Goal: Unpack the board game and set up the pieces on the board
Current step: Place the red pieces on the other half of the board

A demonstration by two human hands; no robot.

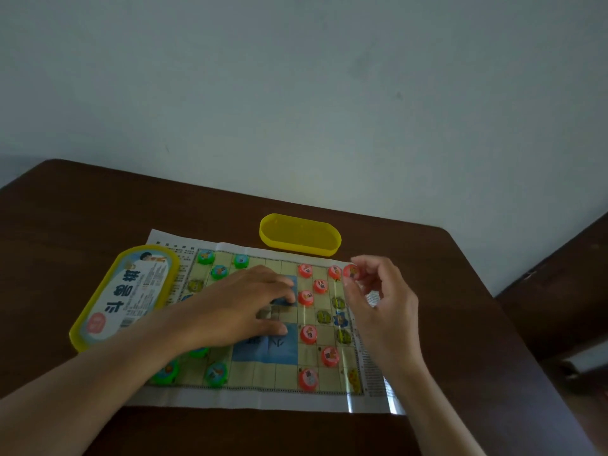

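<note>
Table: dark brown wood, set against a pale wall.

Far left: the yellow-rimmed lid of the game box lies flat with its printed label up. Its right edge overlaps the left margin of the board.

The board is a printed paper sheet spread flat across the middle of the table. Green pieces stand on its left columns, three near the far edge and three near the close edge. One of the close ones is partly hidden under the forearm.

The left hand lies palm down on the centre of the board with its fingers straight and spread, holding nothing. Its fingertips rest by the blue squares, and the nearest of the red pieces is just beside them.

Right of centre, seven red pieces stand on the board's right-hand columns, running from the far edge to the close edge.

Beyond the board's far edge is the yellow box, an oval tray with its open side up; its contents cannot be made out.

The right hand is raised over the board's right margin with its fingers curled. Thumb and forefinger pinch one red piece at the board's far right corner, just beside the last red piece in the far row. Whether it touches the sheet cannot be told.
</note>
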